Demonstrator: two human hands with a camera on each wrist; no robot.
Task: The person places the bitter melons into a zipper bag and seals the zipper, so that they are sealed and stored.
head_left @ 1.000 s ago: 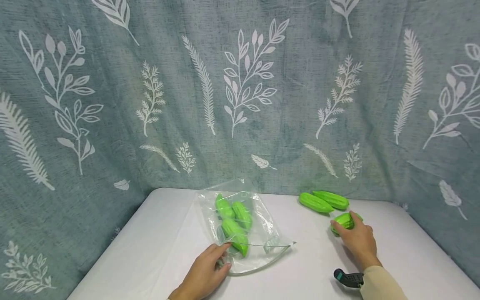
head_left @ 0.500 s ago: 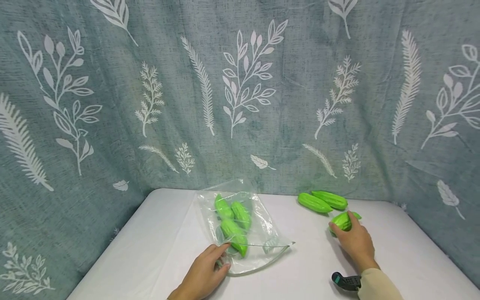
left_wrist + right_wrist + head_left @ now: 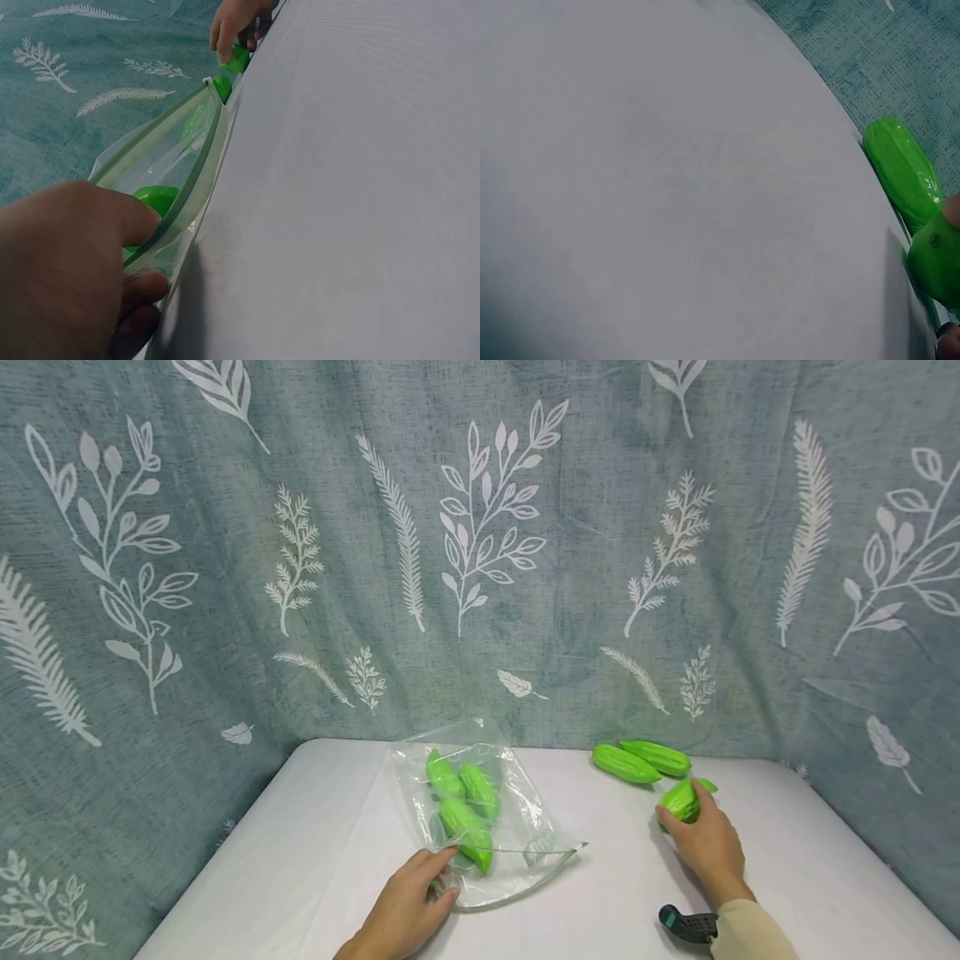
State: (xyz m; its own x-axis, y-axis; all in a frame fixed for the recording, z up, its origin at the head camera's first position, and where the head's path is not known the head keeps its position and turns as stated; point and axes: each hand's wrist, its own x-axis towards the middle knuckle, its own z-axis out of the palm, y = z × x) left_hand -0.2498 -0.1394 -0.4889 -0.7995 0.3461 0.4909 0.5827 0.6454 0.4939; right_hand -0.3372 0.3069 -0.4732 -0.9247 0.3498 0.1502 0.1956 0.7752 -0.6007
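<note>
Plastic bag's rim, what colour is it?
Green; the rim shows best in the left wrist view.

A white table [image 3: 315,843] filled the lower middle of the head view, narrowing toward a back edge with a rounded left corner. On it, in the lower centre, lay a clear plastic bag [image 3: 528,806], its mouth toward the bottom. In the lower right, near the back edge, lay one green vegetable [image 3: 625,764] just beside another [image 3: 660,757].
</note>
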